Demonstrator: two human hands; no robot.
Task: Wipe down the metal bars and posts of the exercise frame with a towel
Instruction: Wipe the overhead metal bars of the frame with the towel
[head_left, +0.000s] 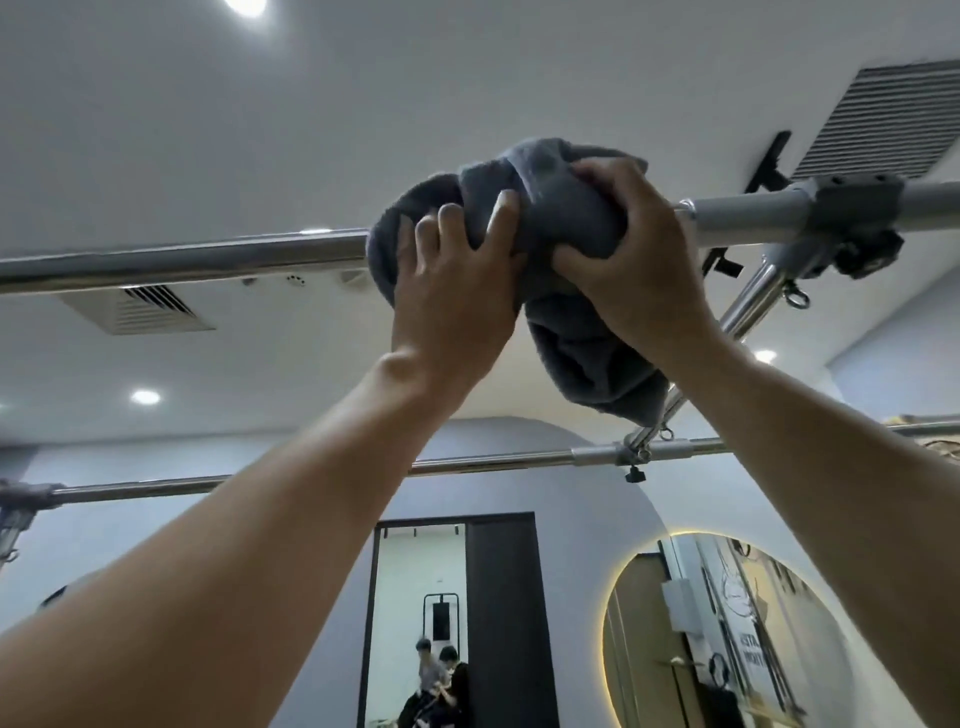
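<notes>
A grey towel is wrapped round the near overhead metal bar of the exercise frame, with a loose end hanging below. My left hand grips the towel's left part, fingers curled over the bar. Just to its right, my right hand clutches the towel round the same bar. Both arms reach up from below. The stretch of bar under the towel is hidden.
A grey clamp joint sits on the bar right of my hands, with a diagonal bar running down to a farther horizontal bar. Ceiling vents, spotlights, a doorway with two people and a round mirror lie beyond.
</notes>
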